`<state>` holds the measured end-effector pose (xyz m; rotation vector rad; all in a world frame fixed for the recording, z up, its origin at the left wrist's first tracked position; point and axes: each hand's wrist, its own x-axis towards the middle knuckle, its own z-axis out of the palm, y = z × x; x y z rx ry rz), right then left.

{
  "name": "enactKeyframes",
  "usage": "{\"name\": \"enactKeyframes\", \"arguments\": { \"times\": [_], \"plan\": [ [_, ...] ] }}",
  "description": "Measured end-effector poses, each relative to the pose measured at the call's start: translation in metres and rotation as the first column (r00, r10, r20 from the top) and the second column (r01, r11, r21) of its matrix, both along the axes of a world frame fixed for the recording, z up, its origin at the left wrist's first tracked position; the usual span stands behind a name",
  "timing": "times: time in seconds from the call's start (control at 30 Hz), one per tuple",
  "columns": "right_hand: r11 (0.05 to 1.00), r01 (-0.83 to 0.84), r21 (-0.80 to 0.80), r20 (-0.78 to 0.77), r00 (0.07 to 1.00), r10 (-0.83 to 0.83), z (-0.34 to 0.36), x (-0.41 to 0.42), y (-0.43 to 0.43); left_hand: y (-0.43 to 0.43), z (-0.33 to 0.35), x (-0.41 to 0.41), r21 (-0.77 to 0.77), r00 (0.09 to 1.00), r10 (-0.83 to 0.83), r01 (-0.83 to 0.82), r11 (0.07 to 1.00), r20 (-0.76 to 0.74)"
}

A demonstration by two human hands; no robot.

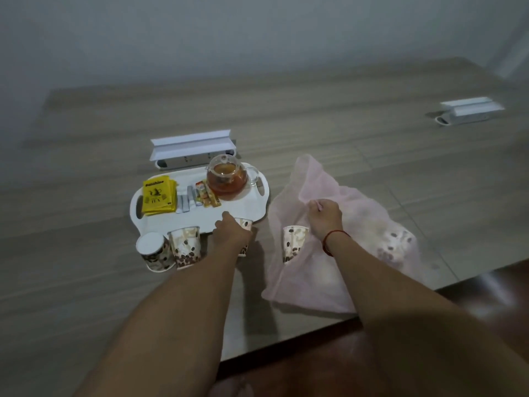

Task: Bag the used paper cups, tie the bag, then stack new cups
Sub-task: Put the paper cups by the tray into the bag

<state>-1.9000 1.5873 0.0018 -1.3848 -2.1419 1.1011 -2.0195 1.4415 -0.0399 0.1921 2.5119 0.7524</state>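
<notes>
A: Why does the right hand [325, 217] pinch the rim of the pink bag [357, 202], right of the tray [189, 220]?

B: Probably holding its mouth open; the left hand [229, 233] curls round a used cup [245, 224] at the tray's near edge.

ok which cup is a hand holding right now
The cup by the tray's front edge: the left hand grips it. No hand grips the others.

i see a matt wood-grain table [286, 116], a smooth white plastic tray [229, 209], a glossy clear glass teapot [227, 179], yellow paper tea packets [158, 196], matt printed paper cups [184, 250], a thin, translucent, wrinkled pink plastic bag [315, 282], and a glossy dark red floor [486, 285].
</notes>
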Motion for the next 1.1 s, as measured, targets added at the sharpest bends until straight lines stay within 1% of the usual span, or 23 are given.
{"name": "enactKeyframes", "arguments": {
  "times": [0.1,0.2,0.33,0.43,0.5,0.6,0.63,0.7,0.77,0.8,0.87,1.0,1.1],
  "plan": [
    [1.000,0.009,-0.005,0.015,1.000,-0.009,-0.011,-0.003,0.000,0.002,-0.009,0.003,0.031,0.997,0.060,-0.061,0.998,0.042],
    [1.000,0.013,-0.007,0.014,1.000,-0.013,-0.012,0.002,0.000,0.000,-0.009,0.006,0.086,0.990,0.137,-0.138,0.987,0.020],
    [1.000,-0.018,-0.006,-0.019,1.000,0.018,0.009,0.012,-0.001,-0.003,0.015,0.008,0.230,0.973,0.229,-0.218,0.949,-0.025],
    [0.999,-0.034,0.025,-0.073,0.997,0.035,0.039,0.026,-0.001,0.004,0.049,0.022,0.407,0.958,0.285,-0.247,0.879,-0.034],
    [0.998,-0.042,0.049,-0.112,0.993,0.047,0.062,0.039,-0.001,0.016,0.071,0.039,0.517,0.968,0.249,-0.209,0.830,-0.009],
    [0.991,-0.042,0.127,-0.139,0.989,0.060,0.088,0.061,0.000,0.037,0.095,0.072,0.584,0.987,0.156,-0.148,0.798,0.037],
    [0.989,-0.036,0.143,-0.149,0.987,0.057,0.093,0.067,0.000,0.043,0.100,0.083,0.588,0.991,0.117,-0.128,0.798,0.057],
    [0.986,-0.017,0.167,-0.164,0.985,0.045,0.101,0.080,0.001,0.049,0.106,0.105,0.555,0.992,-0.021,-0.054,0.830,0.128],
    [0.984,-0.009,0.178,-0.175,0.984,0.041,0.105,0.089,-0.001,0.046,0.110,0.119,0.493,0.956,-0.167,0.026,0.870,0.242],
    [0.984,-0.012,0.178,-0.176,0.983,0.044,0.104,0.091,-0.003,0.044,0.109,0.121,0.474,0.943,-0.191,0.041,0.879,0.273],
    [0.987,-0.023,0.160,-0.163,0.985,0.049,0.100,0.090,-0.011,0.033,0.106,0.118,0.454,0.952,-0.153,0.018,0.891,0.264],
    [0.995,-0.084,0.048,-0.151,0.984,0.090,0.081,0.074,-0.031,-0.008,0.094,0.093,0.355,0.995,-0.018,-0.019,0.935,0.102],
    [0.991,-0.126,0.043,-0.139,0.982,0.131,0.065,0.053,-0.050,-0.040,0.079,0.065,0.297,0.988,0.156,-0.147,0.944,-0.007]
  ]
}}
